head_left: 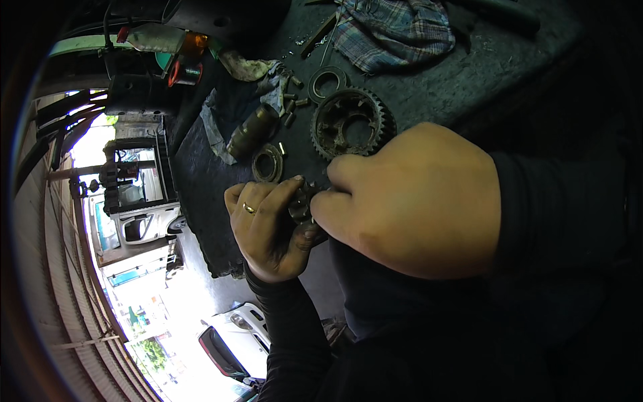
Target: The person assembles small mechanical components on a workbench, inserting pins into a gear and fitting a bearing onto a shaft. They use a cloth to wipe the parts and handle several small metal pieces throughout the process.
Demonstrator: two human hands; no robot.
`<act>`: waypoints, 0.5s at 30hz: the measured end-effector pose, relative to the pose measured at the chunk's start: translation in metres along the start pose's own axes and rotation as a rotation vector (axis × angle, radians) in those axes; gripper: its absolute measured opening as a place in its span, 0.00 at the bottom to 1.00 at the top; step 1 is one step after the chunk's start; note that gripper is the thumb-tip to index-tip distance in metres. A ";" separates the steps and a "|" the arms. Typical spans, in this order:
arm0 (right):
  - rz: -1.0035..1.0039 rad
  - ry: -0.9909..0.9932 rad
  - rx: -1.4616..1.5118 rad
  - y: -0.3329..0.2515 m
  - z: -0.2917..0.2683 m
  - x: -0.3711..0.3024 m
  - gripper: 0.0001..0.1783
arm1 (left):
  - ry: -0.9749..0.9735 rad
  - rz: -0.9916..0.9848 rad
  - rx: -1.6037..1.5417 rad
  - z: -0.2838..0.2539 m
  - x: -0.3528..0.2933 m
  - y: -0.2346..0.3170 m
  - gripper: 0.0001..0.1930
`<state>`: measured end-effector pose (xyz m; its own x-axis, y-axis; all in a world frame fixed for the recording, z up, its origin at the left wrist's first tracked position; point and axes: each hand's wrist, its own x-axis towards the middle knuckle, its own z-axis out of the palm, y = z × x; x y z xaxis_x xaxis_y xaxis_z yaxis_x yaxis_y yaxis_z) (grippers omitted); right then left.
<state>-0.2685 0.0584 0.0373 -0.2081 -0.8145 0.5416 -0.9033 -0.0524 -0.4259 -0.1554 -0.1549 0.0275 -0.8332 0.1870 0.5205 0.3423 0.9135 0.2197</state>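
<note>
A small dark toothed gear (301, 208) is gripped between the thumb and fingers of my left hand (264, 231), which wears a ring. Closed in a pinch, my right hand (415, 201) meets the gear from the right. Its fingertips are hidden behind the hand, so I cannot make out what they hold. Just beyond my right hand a large gear ring (322, 136) lies on the dark workbench (201, 181), with a bearing ring (315, 86) touching its far side. Near my left fingers rests a smaller bearing (258, 169).
A metal cylinder (253, 132) and several short pins (290, 120) lie left of the large gear, beside a dirty rag (213, 127). Plaid cloth (395, 33) is bunched at the back. A bottle (151, 38) and a spool (185, 73) sit at far left. White vehicles (251, 342) stand beyond the bench.
</note>
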 end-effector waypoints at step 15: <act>-0.030 -0.014 0.035 0.000 0.005 0.003 0.07 | 0.005 0.002 0.013 -0.002 -0.002 0.001 0.28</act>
<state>-0.2669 0.0534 0.0354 -0.1754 -0.8204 0.5442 -0.8951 -0.0972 -0.4351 -0.1526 -0.1545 0.0281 -0.8304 0.1872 0.5248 0.3385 0.9177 0.2082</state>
